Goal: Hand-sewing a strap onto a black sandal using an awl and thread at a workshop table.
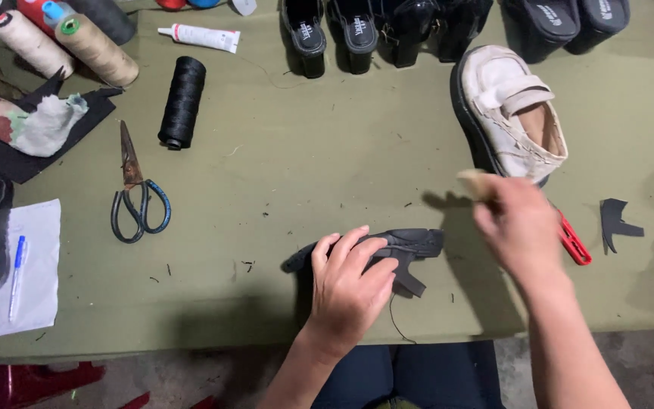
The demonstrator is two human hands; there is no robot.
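On the green desk [281,167], near its front edge, the left hand [348,291] lies spread over a black shoe sandal [410,246], pressing it flat so it cannot slide; the cream shoe [512,113] lies just beyond. The right hand [520,227] hovers blurred above, fingers closed on a small pale object [472,182].

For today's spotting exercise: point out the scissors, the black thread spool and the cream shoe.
scissors [139,198]: head view, at the pivot above the handles.
black thread spool [182,101]: head view, middle of the wound thread.
cream shoe [510,113]: head view, on the strap.
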